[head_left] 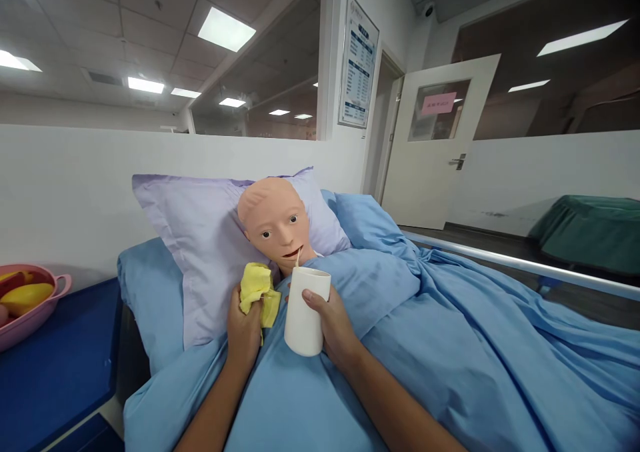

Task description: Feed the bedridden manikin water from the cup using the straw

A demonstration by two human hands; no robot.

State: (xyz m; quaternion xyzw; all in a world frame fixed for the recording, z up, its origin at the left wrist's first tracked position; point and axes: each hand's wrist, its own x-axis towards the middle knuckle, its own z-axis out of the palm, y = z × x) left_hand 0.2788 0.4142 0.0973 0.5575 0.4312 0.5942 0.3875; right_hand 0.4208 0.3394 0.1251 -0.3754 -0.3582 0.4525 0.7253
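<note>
My right hand is wrapped round a white cup, its thumb on the near side below the rim. A thin pale straw rises from the cup to the mouth of a manikin. Bunched in my left hand is a yellow cloth, close to the manikin's chin and left of the cup. The manikin's head lies on a lilac pillow, and a blue quilt covers its body up to the neck. What the cup holds is hidden.
At the left, a pink basket with yellow fruit stands on a blue bedside table. A metal bed rail runs along the far right side. Behind it are an open door and a green covered object.
</note>
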